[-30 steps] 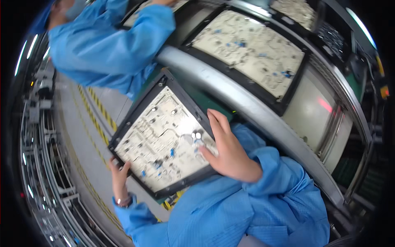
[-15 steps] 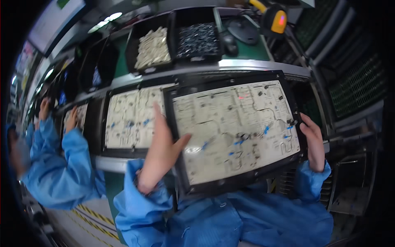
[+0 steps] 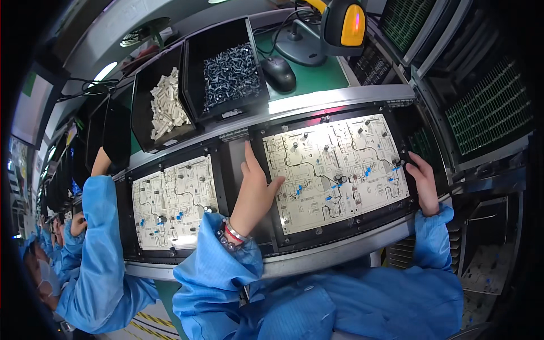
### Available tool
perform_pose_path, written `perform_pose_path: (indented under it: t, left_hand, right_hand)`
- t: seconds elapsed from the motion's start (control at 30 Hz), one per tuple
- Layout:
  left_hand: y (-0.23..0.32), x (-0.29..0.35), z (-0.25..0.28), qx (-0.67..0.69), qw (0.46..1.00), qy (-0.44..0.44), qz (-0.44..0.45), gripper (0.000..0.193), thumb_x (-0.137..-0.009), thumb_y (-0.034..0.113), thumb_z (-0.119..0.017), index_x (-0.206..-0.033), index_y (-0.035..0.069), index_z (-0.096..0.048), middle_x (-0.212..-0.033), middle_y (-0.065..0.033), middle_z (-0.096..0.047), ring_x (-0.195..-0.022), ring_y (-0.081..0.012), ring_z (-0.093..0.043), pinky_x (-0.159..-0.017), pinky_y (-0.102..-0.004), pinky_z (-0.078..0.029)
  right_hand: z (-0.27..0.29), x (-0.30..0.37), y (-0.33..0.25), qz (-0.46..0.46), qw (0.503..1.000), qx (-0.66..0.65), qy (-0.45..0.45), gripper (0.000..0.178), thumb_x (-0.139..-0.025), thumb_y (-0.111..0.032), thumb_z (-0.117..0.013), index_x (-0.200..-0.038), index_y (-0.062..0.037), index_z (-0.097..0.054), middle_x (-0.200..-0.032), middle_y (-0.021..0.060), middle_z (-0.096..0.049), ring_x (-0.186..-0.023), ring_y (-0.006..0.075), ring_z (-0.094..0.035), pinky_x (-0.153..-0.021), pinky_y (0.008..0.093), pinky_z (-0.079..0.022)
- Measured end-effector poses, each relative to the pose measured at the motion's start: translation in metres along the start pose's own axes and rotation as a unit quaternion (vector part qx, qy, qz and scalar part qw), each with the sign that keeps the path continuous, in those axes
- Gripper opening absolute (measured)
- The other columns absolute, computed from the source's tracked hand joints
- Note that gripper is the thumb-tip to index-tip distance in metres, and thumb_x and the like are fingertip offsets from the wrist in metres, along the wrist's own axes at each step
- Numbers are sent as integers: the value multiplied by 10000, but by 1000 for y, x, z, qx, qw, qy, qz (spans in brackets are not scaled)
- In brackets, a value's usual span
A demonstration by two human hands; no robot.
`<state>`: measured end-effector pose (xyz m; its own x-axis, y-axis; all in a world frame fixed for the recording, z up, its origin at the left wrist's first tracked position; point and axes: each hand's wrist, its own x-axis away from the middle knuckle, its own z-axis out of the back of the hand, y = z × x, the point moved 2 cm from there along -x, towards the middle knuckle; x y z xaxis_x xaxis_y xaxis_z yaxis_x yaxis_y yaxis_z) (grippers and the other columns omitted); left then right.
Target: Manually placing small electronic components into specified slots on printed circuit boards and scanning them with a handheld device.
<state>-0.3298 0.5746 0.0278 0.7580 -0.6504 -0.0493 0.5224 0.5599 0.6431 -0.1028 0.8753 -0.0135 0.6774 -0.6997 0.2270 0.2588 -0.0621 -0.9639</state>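
A white circuit board [image 3: 351, 170] with black and blue components lies in a black carrier frame [image 3: 317, 231] on the metal rails in front of me. My left hand [image 3: 254, 195] is at the carrier's left side, fingers stretched out and thumb reaching over the border. At the right edge, my right hand [image 3: 424, 184] has its fingers bent around the frame's rim. A second populated board [image 3: 175, 204] sits in its own carrier to the left, apart from mine. Bracelets circle my left wrist.
Behind the rail stand black bins of white parts [image 3: 169, 105] and dark small parts [image 3: 232, 76], a computer mouse [image 3: 279, 73] and a yellow-black barcode scanner [image 3: 348, 25]. A co-worker's blue sleeve [image 3: 102, 232] is at left. Green slotted racks [image 3: 490, 122] rise at right.
The carrier with the board, held raised and tilted before, now lies level on the rails. My view has shifted, and the co-worker's arm has reached forward toward the bins.
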Motion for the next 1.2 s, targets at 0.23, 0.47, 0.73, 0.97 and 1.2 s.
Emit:
perform_pose_path:
  t: [0.23,0.47,0.73,0.97,1.2]
  left_hand:
    - [40,4,14,-172,982,37,-68,868,-706,62,-710,-1404,0,-198,-1291,-283,-334,-1173,-430,-381,-997,-402,-347]
    - [57,51,19,-190,922,-277,-193,652,-697,211,-713,-1286,84,-463,-1438,-159,-280,-1279,-357,-332,-1020,-416,-358]
    - [46,46,30,-189,908,-313,-205,736,-620,247,-747,-1297,131,-484,-1472,-132,-244,-1273,-350,-342,-1026,-408,-353]
    - [58,29,32,-217,893,-312,-243,553,-560,159,-724,-1099,95,-625,-1407,-86,-384,-1117,-291,-489,-895,-351,-467]
    - [53,19,21,-295,866,-258,-309,500,-572,215,-730,-1045,99,-619,-1334,-63,-474,-1025,-249,-568,-751,-328,-521]
  right_hand:
    - [-3,6,-29,229,889,395,23,518,-860,-104,-563,-1328,36,-389,-1358,209,-417,-1290,291,-370,-1044,309,-293]
    - [-69,46,-55,378,796,304,-360,469,-698,-166,-727,-1142,-84,-600,-1143,100,-567,-1069,291,-510,-906,398,-424]
    - [-74,22,-49,466,710,325,-416,223,-739,-171,-654,-956,-134,-687,-1113,26,-613,-1002,238,-550,-805,354,-458]
    - [-75,19,-47,558,693,295,-347,218,-743,-139,-637,-946,-72,-678,-994,37,-654,-875,200,-608,-701,305,-499]
    - [26,-4,-70,425,832,260,-242,341,-698,-91,-714,-1032,-29,-677,-1048,118,-659,-973,287,-616,-820,380,-503]
